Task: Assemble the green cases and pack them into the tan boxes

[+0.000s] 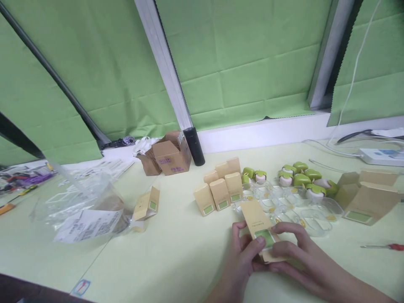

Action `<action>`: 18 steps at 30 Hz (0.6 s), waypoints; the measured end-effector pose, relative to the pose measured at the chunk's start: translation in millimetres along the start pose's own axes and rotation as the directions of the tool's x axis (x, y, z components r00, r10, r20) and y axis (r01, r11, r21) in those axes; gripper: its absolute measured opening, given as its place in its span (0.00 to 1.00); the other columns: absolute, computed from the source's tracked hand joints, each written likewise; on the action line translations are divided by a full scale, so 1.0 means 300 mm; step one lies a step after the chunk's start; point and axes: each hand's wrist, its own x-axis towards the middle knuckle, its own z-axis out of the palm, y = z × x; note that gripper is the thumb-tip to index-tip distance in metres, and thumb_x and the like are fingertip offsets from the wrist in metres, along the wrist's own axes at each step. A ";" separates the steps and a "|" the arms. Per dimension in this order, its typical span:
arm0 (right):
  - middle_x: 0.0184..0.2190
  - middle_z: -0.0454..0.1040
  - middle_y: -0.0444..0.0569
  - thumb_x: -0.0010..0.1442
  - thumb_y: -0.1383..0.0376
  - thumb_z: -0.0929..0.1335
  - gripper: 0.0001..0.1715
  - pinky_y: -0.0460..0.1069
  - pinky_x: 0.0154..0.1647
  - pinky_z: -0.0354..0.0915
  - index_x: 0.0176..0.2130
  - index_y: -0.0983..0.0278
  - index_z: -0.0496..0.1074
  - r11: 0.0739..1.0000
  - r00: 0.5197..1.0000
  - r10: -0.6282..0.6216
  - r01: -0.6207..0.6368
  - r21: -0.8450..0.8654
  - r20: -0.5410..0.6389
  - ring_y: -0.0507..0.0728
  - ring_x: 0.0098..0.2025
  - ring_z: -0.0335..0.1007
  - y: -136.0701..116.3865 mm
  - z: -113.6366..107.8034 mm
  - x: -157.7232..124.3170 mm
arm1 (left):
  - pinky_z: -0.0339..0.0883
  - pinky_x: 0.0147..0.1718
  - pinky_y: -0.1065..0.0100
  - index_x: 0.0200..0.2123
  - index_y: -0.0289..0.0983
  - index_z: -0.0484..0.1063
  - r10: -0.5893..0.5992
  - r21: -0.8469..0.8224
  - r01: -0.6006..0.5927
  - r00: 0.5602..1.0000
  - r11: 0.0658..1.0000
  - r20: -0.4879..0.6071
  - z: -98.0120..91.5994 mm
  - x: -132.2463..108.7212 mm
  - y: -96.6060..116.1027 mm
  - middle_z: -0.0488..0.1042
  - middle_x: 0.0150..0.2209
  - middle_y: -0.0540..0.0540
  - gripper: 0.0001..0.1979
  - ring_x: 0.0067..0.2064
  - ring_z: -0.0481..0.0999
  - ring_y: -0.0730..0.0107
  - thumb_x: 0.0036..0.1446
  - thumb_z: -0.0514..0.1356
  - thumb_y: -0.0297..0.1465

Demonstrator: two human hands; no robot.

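Green cloth (246, 54) hangs behind a pale bench (170, 252). On its left side lies a clear plastic bag (94, 193) with a printed sheet (86, 225); near the bag's right side is an open tan box (145, 206). Clear plastic shells (317, 225) spread over the right half. Toward the back, a brown carton (172, 158) stands beside a black cylinder (194, 146). The left hand (241, 257) and right hand (301, 257) both have their grip clamped on a narrow tan box (254, 216), tilted in front of the shells, the left thumb on its green patch. Similar small boxes (220, 194) stand upright left of the shells. Behind these sit green-and-white pieces (301, 180) in two groups. A red-handled screwdriver (393, 247) lies at far right.
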 end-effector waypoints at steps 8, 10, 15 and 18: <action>0.45 0.62 0.52 0.49 0.55 0.73 0.26 0.51 0.44 0.70 0.43 0.58 0.61 0.980 0.977 0.198 -0.199 0.006 -0.075 0.61 0.50 0.65 0.005 0.000 0.026 | 0.68 0.33 0.66 0.41 0.42 0.54 0.086 0.085 -0.090 0.995 0.992 0.046 -0.001 -0.002 -0.025 0.69 0.46 0.45 0.28 0.42 0.73 0.63 0.43 0.69 0.37; 0.45 0.63 0.52 0.43 0.50 0.75 0.35 0.52 0.42 0.71 0.45 0.58 0.60 0.987 0.981 0.163 -0.162 0.021 -0.101 0.63 0.49 0.67 0.019 -0.004 0.022 | 0.67 0.35 0.66 0.44 0.43 0.53 0.161 0.094 -0.167 0.984 0.982 0.071 -0.013 -0.026 -0.022 0.69 0.47 0.44 0.34 0.41 0.73 0.63 0.39 0.70 0.38; 0.43 0.66 0.51 0.43 0.48 0.73 0.36 0.51 0.42 0.71 0.47 0.57 0.61 0.984 0.968 0.127 -0.096 0.152 -0.217 0.63 0.45 0.69 0.038 0.002 -0.003 | 0.63 0.47 0.58 0.52 0.43 0.49 0.580 0.433 -0.468 0.796 0.771 -0.172 -0.148 -0.114 0.156 0.64 0.51 0.41 0.40 0.52 0.67 0.55 0.41 0.68 0.42; 0.44 0.66 0.51 0.49 0.55 0.72 0.26 0.50 0.41 0.72 0.46 0.57 0.63 0.987 0.956 0.135 -0.108 0.117 -0.261 0.61 0.45 0.69 0.036 0.017 -0.014 | 0.57 0.54 0.55 0.47 0.40 0.56 0.783 0.807 -0.289 0.541 0.515 -0.306 -0.272 -0.086 0.352 0.63 0.50 0.41 0.32 0.54 0.64 0.55 0.41 0.68 0.38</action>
